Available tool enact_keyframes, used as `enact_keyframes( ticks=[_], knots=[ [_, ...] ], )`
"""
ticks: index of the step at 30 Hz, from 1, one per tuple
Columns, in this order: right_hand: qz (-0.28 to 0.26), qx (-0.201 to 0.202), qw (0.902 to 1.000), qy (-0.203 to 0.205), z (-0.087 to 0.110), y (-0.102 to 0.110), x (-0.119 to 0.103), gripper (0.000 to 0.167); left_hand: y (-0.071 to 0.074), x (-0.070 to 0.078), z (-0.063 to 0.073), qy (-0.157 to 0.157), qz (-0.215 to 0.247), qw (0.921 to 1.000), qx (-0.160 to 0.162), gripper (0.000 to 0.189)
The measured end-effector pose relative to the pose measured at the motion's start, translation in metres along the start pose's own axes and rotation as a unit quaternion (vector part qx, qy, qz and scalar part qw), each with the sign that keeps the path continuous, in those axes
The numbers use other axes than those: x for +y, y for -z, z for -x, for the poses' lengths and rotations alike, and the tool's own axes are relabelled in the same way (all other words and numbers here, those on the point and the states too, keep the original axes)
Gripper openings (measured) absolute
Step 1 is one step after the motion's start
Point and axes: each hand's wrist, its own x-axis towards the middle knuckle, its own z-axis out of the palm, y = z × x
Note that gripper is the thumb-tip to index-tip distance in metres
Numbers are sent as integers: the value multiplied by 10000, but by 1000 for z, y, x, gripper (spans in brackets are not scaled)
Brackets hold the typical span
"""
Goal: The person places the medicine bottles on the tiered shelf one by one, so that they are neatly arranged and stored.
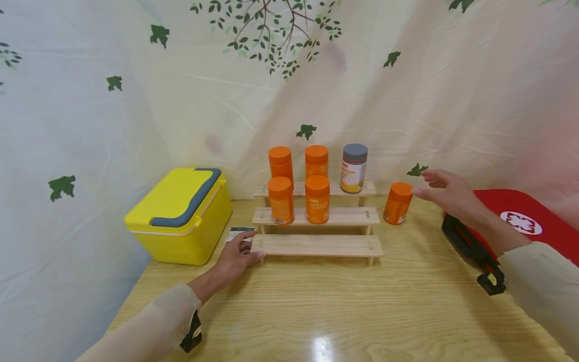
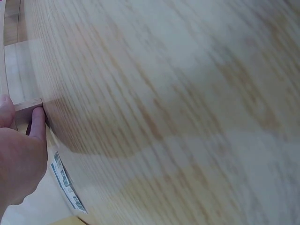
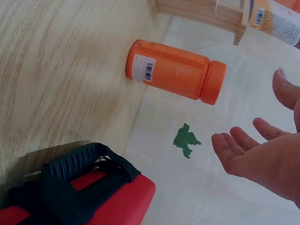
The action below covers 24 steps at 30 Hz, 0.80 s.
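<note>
A three-tier wooden display rack [image 1: 316, 245] stands on the table. At the left end of its lowest step, my left hand [image 1: 236, 257] grips the wood between thumb and finger; the left wrist view shows the fingers [image 2: 39, 123] against a wooden leg. My right hand [image 1: 445, 193] is held in the air with its fingers spread, just right of an orange bottle [image 1: 398, 203] that stands on the table beside the rack. In the right wrist view a gap separates that hand [image 3: 269, 157] from the bottle's orange cap [image 3: 213, 83].
Orange bottles [image 1: 317, 201] stand on the middle and top steps, with a grey-capped bottle [image 1: 354, 168] at top right. A yellow box [image 1: 181, 216] sits at left, a small printed card [image 1: 237, 232] near it. A red bag [image 1: 520, 216] with a black handle lies at right.
</note>
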Motion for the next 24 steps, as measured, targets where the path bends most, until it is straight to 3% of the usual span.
enact_keyframes(
  ticks=[13, 24],
  knots=[
    [-254, -604, 9978, -29, -32, -22, 28, 86, 1, 2, 1, -1, -59, 10000, 54, 61],
    [-542, -405, 9976, 165, -36, -39, 29, 71, 0, 2, 1, 15, -120, 9999, 15, 61]
  ],
)
